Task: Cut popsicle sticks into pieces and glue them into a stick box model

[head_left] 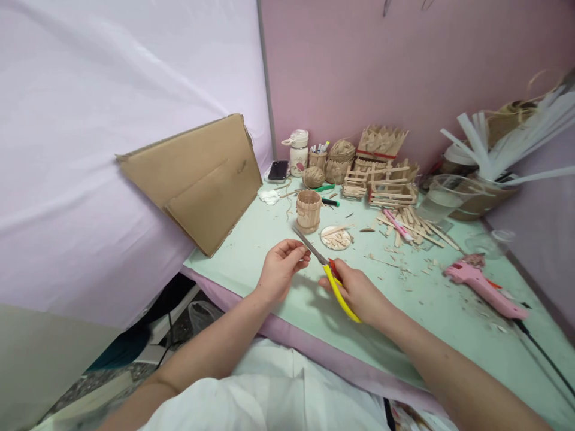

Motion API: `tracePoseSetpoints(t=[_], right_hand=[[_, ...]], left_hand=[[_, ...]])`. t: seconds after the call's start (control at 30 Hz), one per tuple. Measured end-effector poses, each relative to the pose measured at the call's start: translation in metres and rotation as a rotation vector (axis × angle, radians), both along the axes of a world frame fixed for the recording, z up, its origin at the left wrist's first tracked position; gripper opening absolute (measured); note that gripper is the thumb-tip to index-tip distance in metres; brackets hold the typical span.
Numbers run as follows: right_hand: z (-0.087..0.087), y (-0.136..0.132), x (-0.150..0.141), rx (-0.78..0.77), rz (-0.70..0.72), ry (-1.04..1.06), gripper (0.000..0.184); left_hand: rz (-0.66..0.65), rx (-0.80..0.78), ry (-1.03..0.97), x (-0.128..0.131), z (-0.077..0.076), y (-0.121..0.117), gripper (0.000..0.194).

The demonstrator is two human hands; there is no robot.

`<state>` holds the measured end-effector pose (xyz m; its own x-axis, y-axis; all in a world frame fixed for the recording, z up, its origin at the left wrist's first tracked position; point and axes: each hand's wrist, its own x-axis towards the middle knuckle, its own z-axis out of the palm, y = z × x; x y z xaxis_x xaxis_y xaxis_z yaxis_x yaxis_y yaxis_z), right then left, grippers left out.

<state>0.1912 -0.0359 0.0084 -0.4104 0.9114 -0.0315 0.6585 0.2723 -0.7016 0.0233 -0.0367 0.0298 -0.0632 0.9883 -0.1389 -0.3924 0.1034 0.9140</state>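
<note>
My right hand (pixel 357 290) is closed around the handles of a pair of scissors (pixel 335 287) with yellow and red grips. Its blades point up and left, toward the fingers of my left hand (pixel 284 266). Thumb and fingertips of that left hand are pinched together beside the blades; what they hold is too small to make out. Just beyond the blade tips stands a round cup of wooden sticks (pixel 308 211). To its right, a small round dish (pixel 336 237) bears cut bits of wood.
A pink glue gun (pixel 485 287) with a black cord lies at the right. Craft sticks (pixel 406 224) and a pink pen (pixel 398 225) are piled behind it. Twine balls (pixel 313 176), stick-built crates (pixel 393 185), a bottle (pixel 299 155) and a phone (pixel 278 170) line the back. Cardboard (pixel 215 179) leans at the left.
</note>
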Motion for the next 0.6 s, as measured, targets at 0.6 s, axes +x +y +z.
tracePoseSetpoints(t=[0.6], right_hand=[[0.0052,0.0014,0.0015,0.114,-0.082,-0.294,0.028]], left_hand=[[-0.029,0.018,0.077,-0.0054,-0.0036,0.0029,0.018]])
